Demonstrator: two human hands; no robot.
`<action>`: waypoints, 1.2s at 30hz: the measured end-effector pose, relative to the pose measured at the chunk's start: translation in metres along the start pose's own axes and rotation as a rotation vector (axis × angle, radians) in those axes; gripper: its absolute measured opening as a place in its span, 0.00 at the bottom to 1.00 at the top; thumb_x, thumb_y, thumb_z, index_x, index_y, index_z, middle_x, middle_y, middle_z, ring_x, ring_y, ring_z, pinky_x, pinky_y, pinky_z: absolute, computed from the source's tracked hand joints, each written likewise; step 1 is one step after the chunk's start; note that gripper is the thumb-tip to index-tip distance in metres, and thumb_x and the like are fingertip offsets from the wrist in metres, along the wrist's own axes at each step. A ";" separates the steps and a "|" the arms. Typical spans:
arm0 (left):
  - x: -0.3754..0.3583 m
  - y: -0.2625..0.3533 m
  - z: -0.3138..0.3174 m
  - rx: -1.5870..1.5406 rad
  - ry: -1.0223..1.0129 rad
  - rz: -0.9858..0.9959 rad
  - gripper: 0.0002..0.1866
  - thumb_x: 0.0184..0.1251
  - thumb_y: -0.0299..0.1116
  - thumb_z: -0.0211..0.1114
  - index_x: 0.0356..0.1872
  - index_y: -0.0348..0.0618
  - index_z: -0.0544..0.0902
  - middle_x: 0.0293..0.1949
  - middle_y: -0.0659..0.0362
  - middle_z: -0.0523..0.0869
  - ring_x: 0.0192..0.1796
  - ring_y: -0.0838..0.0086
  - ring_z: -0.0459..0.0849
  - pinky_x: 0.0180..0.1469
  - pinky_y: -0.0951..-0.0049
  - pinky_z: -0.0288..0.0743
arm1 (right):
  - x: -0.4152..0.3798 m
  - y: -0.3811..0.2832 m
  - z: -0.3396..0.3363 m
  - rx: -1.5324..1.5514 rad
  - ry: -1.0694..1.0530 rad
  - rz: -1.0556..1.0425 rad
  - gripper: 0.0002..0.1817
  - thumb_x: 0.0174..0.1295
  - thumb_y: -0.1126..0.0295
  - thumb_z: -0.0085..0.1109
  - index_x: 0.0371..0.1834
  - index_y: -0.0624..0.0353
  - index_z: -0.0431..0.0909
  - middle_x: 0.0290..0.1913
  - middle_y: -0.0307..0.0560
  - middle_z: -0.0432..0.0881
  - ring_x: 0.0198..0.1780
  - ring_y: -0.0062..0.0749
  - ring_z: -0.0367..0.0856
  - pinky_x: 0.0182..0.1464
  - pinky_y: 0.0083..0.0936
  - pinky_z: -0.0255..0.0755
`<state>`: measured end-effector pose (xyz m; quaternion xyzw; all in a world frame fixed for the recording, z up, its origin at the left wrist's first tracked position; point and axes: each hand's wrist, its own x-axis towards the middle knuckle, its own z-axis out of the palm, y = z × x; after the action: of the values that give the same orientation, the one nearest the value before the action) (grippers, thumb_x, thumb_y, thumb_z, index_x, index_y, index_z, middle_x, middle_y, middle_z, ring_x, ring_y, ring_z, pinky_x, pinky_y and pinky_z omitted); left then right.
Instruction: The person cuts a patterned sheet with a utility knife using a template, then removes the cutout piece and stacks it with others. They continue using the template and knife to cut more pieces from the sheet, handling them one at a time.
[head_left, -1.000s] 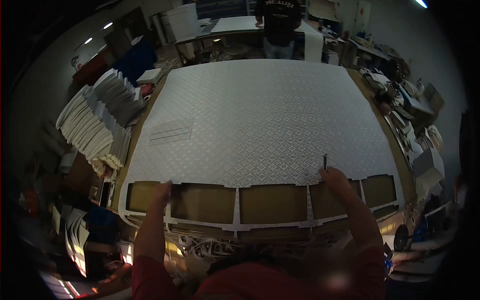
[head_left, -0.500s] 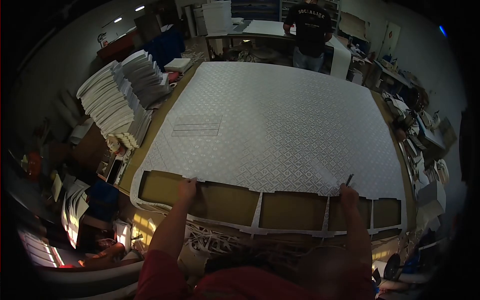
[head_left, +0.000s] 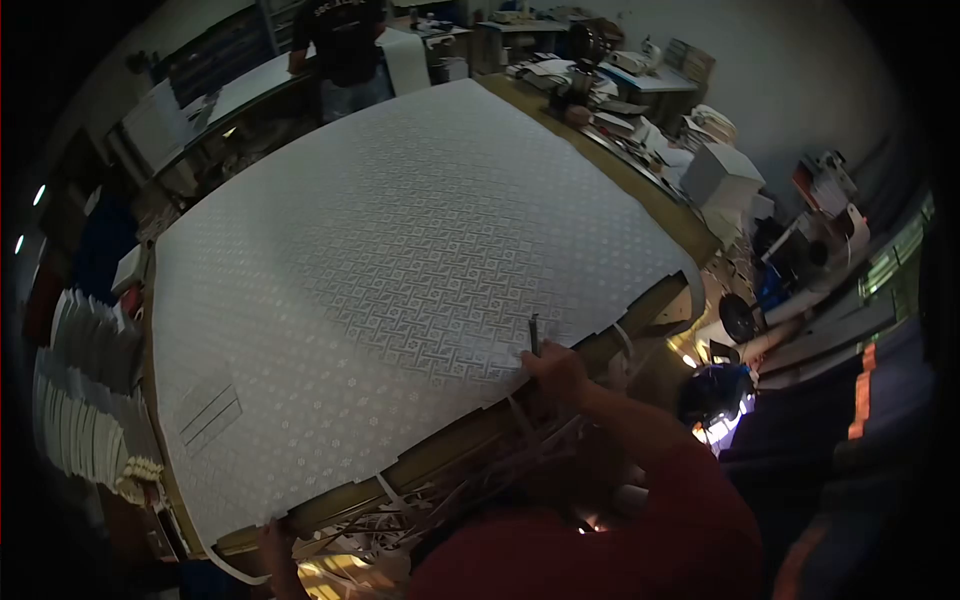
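A large white patterned sheet (head_left: 430,230) covers most of the wide table, its near edge cut in notched steps. At the lower left, my left hand (head_left: 277,548) is closed at that edge, fingertips on the sheet; part of the hand lies in shadow. Farther right along the same edge, my right hand (head_left: 557,370) grips a slim dark tool (head_left: 534,334) that points up and away from me. Narrow white offcut strips (head_left: 392,492) run from the notched edge over the table's near side. Ruled dark lines (head_left: 210,415) mark a small rectangle on the sheet's left part.
The brown table top (head_left: 640,185) shows along the right side. Stacks of cut white sheets (head_left: 90,400) stand at the left. A person (head_left: 345,50) in a dark shirt works at a far bench (head_left: 250,90). A cluttered side bench (head_left: 640,140) lines the right; scraps lie below the near edge.
My view has swung right and tilted. The sheet has slid toward me, narrowing the brown gaps at its near edge, and the offcut strips now hang over the side. Both hands keep their holds.
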<state>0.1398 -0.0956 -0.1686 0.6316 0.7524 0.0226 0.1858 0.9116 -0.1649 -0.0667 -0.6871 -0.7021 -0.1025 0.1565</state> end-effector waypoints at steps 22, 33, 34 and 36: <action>0.017 0.064 0.018 -0.452 -0.033 -0.371 0.41 0.63 0.75 0.63 0.54 0.42 0.85 0.42 0.54 0.88 0.40 0.59 0.86 0.38 0.58 0.76 | -0.015 -0.016 0.002 0.197 0.118 0.125 0.12 0.62 0.75 0.58 0.49 0.60 0.82 0.58 0.65 0.84 0.64 0.62 0.81 0.66 0.48 0.76; -0.075 0.070 -0.001 -1.077 0.052 -0.716 0.39 0.64 0.77 0.61 0.52 0.48 0.86 0.38 0.58 0.84 0.32 0.72 0.80 0.32 0.69 0.73 | -0.040 -0.018 0.009 0.375 0.150 0.287 0.27 0.51 0.84 0.56 0.59 0.65 0.77 0.63 0.64 0.80 0.65 0.62 0.78 0.69 0.48 0.72; -0.078 0.065 -0.001 -1.199 -0.045 -0.647 0.36 0.67 0.74 0.62 0.51 0.48 0.85 0.29 0.65 0.82 0.21 0.72 0.74 0.24 0.74 0.69 | -0.040 -0.028 -0.006 0.433 0.090 0.354 0.27 0.55 0.81 0.58 0.63 0.65 0.76 0.63 0.62 0.81 0.65 0.60 0.79 0.70 0.46 0.71; -0.099 0.059 0.007 -1.168 0.115 -0.656 0.29 0.65 0.65 0.71 0.36 0.46 0.81 0.27 0.62 0.81 0.23 0.73 0.79 0.23 0.74 0.69 | -0.032 -0.064 -0.034 0.427 0.014 0.520 0.24 0.63 0.80 0.58 0.64 0.65 0.75 0.64 0.61 0.81 0.67 0.59 0.78 0.71 0.45 0.71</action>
<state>0.2111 -0.1797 -0.1347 0.1638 0.7782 0.4021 0.4538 0.8509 -0.2096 -0.0422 -0.7941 -0.5079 0.0856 0.3227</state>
